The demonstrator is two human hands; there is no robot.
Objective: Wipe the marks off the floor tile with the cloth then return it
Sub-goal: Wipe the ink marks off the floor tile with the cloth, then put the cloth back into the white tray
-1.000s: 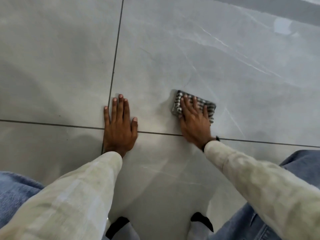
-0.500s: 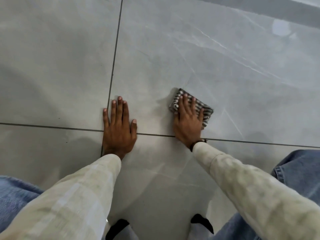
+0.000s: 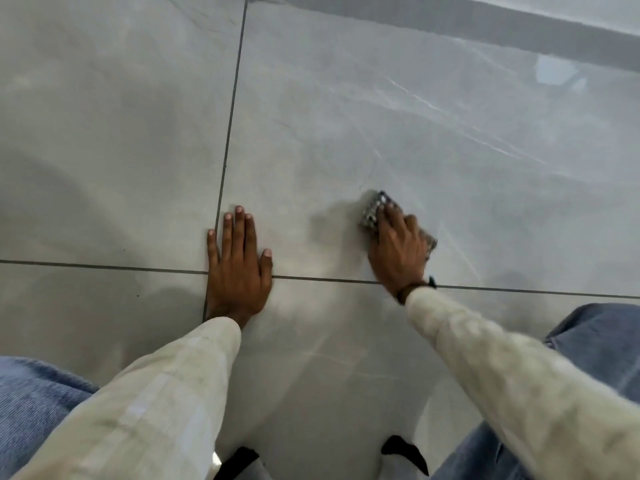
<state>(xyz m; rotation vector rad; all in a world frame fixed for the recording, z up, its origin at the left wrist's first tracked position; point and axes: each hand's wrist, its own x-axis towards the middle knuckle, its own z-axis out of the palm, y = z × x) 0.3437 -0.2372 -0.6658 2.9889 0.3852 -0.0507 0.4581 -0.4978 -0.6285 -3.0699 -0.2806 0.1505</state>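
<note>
The grey floor tile (image 3: 398, 109) lay bare ahead of both hands and out to the far skirting strip (image 3: 519, 26). The left hand (image 3: 239, 268) lay flat at the grout crossing, well apart from the right hand (image 3: 398, 251) pressing the cloth (image 3: 372, 211); open tile lay between them. Denim-clad knees (image 3: 595, 337) closed the near corners.

- It looks like a room indoors, maybe in a home.
- The floor (image 3: 398, 109) is big shiny grey tiles with dark lines between.
- A grey strip (image 3: 485, 26) runs along the far edge.
</note>
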